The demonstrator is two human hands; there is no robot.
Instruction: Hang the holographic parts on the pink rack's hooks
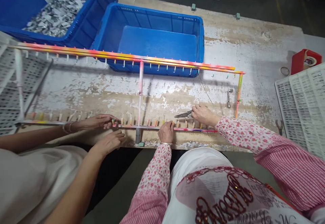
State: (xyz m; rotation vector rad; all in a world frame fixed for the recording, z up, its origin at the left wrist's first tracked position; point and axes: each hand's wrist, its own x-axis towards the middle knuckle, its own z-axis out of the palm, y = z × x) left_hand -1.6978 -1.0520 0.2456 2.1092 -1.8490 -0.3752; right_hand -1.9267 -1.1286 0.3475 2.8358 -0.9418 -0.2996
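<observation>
A long rack (141,82) splashed with pink, yellow and orange paint lies across the table, with small hooks along both rails. My left hand (166,132) is closed on its near rail (182,129), thumb beside one hook; the exact grip is partly hidden. In my right hand (203,114) are long-nose pliers (183,114), their jaws pointing left just above the near hooks. To the left, a co-worker's two hands (110,141) work at the same rail.
Beyond the rack stands a blue bin (200,31); another blue bin (101,0) holds many small metal pieces. A socket wrench (229,98) lies right of the pliers. White crates (302,105) flank the table, with a red box (298,61) and another pair of pliers (279,126) at right.
</observation>
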